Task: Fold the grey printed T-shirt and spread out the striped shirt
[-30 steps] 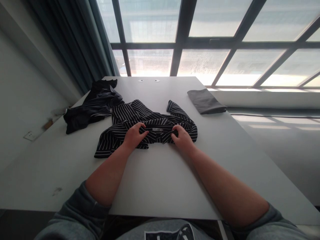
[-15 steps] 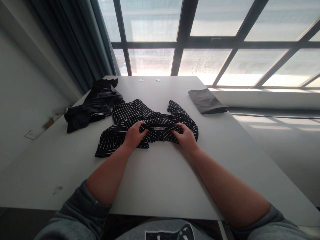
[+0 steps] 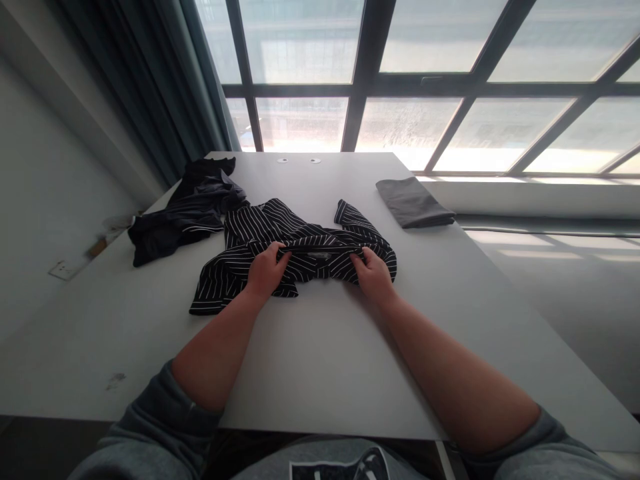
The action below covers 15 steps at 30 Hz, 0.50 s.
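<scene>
While both hands pinch the collar, the striped shirt lies crumpled at frame centre.
Left hand and right hand each close fingers on the collar edge, either side of the label. Judged progress: early; sleeves and body remain bunched, no fold made. A dark pile lies upper left, a folded grey cloth upper right on the table.
</scene>
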Tool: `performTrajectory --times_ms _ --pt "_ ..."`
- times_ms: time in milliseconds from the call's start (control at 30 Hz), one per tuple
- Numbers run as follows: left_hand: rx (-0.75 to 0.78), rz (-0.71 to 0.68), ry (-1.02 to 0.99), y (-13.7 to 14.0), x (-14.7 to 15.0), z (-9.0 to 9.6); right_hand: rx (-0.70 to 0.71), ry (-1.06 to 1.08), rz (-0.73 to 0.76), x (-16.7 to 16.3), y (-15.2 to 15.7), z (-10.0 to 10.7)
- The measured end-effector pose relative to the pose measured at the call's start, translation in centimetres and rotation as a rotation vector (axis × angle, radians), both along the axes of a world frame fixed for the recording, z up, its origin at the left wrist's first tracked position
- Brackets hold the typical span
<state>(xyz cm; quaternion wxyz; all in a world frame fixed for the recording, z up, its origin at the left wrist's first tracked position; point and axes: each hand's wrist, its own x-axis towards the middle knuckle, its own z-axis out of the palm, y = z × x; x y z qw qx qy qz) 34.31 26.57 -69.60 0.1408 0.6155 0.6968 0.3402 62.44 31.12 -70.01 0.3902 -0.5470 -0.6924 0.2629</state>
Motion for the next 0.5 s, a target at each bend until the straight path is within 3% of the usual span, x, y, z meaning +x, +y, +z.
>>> performTrajectory --times_ms 233,500 --pt "0.047 -0.011 -0.062 0.39 -0.11 -0.62 0.034 -0.02 -0.019 -0.07 -0.07 0.16" --pt "0.029 0.048 0.034 0.33 -0.1 -0.62 0.023 -0.021 -0.049 0.13 -0.05 0.17"
